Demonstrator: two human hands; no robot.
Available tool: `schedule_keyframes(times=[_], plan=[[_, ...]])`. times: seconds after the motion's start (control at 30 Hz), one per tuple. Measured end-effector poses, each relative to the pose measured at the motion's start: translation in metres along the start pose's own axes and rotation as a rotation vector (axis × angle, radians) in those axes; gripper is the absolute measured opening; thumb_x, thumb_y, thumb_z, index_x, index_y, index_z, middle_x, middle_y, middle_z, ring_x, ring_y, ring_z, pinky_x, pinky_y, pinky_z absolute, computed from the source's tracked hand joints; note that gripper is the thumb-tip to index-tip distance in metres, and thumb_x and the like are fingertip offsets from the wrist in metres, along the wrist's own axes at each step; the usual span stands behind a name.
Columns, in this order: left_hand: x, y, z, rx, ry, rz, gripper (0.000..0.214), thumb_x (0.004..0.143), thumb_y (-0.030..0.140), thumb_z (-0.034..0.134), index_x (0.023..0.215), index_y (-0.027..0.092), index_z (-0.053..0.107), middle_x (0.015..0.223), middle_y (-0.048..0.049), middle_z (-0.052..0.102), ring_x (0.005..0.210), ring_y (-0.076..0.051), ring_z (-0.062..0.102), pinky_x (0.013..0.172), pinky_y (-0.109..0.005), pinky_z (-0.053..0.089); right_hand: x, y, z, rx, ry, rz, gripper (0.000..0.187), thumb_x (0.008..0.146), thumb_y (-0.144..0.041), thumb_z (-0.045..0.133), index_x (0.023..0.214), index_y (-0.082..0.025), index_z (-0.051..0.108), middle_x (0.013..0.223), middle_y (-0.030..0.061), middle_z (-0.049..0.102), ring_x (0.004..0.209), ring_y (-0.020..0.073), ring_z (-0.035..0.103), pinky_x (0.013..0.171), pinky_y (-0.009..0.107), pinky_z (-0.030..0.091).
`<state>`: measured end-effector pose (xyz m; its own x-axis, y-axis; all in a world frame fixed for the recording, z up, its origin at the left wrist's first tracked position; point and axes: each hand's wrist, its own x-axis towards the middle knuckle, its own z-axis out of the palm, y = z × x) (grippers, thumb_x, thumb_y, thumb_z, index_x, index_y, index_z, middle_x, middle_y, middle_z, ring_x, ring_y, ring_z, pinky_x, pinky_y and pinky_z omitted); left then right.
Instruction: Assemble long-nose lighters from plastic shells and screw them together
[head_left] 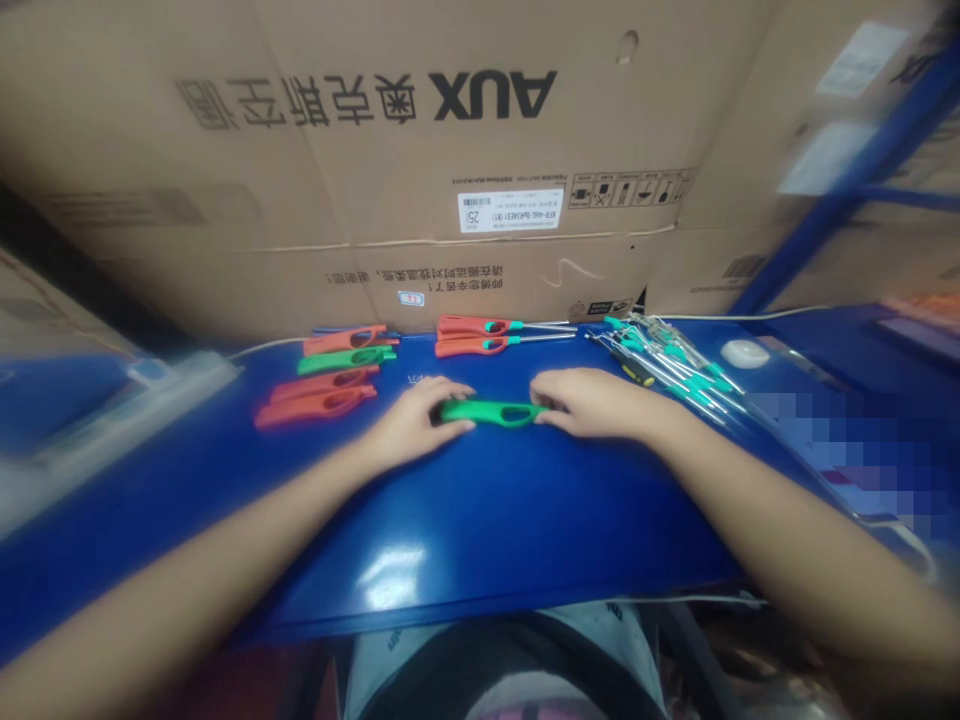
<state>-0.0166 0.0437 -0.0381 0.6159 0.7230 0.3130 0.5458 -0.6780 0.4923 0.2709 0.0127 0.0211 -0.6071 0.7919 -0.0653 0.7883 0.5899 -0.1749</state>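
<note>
My left hand [421,418] grips the left end of a green lighter handle [487,411], thumb below and fingers above. At its right end, beside the trigger opening, my right hand [574,402] pinches the narrow tip. The handle lies level between both hands, just over the blue table [480,520]. Two red lighters [472,346] with teal collars and metal tubes lie behind it. Off to the left are red lighter handles [319,402], an orange one [341,341] and another green handle [345,360]. Metal lighter tubes with teal parts [686,370] are piled on the right.
A cardboard wall [360,190] with printed text closes off the back of the table. Among the tubes lies a black and yellow screwdriver [634,368]. A white round object [744,353] sits at the right, near a blue metal post [847,190].
</note>
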Motion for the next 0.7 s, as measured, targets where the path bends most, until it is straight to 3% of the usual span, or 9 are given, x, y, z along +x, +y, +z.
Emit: schedule_keyframes(times=[0.17, 0.37, 0.7], plan=[[0.001, 0.001, 0.000, -0.013, 0.013, -0.035, 0.043, 0.084, 0.043, 0.074, 0.122, 0.023, 0.067, 0.119, -0.0079, 0.071, 0.112, -0.027, 0.063, 0.104, -0.046, 0.047, -0.001, 0.002, -0.004, -0.071, 0.058, 0.017, 0.016, 0.096, -0.035, 0.059, 0.093, -0.020, 0.064, 0.097, 0.0053, 0.073, 0.078, 0.0192, 0.061, 0.062, 0.028, 0.031], [0.000, 0.000, 0.001, -0.043, 0.035, -0.064, 0.057, 0.082, 0.044, 0.075, 0.132, 0.021, 0.060, 0.125, -0.0114, 0.068, 0.112, -0.028, 0.064, 0.100, -0.047, 0.051, -0.001, 0.001, -0.011, -0.223, 0.260, 0.195, 0.027, 0.100, -0.036, 0.048, 0.094, -0.020, 0.068, 0.095, 0.0067, 0.075, 0.081, 0.0225, 0.066, 0.060, 0.030, 0.028], [-0.001, -0.004, 0.004, -0.113, 0.034, -0.056, 0.067, 0.083, 0.039, 0.073, 0.143, 0.024, 0.047, 0.108, -0.0047, 0.067, 0.099, -0.021, 0.064, 0.095, -0.040, 0.052, -0.009, 0.007, -0.023, -0.305, 0.377, 0.292, 0.030, 0.098, -0.038, 0.048, 0.093, -0.020, 0.070, 0.094, 0.0082, 0.077, 0.080, 0.0243, 0.067, 0.059, 0.031, 0.028]])
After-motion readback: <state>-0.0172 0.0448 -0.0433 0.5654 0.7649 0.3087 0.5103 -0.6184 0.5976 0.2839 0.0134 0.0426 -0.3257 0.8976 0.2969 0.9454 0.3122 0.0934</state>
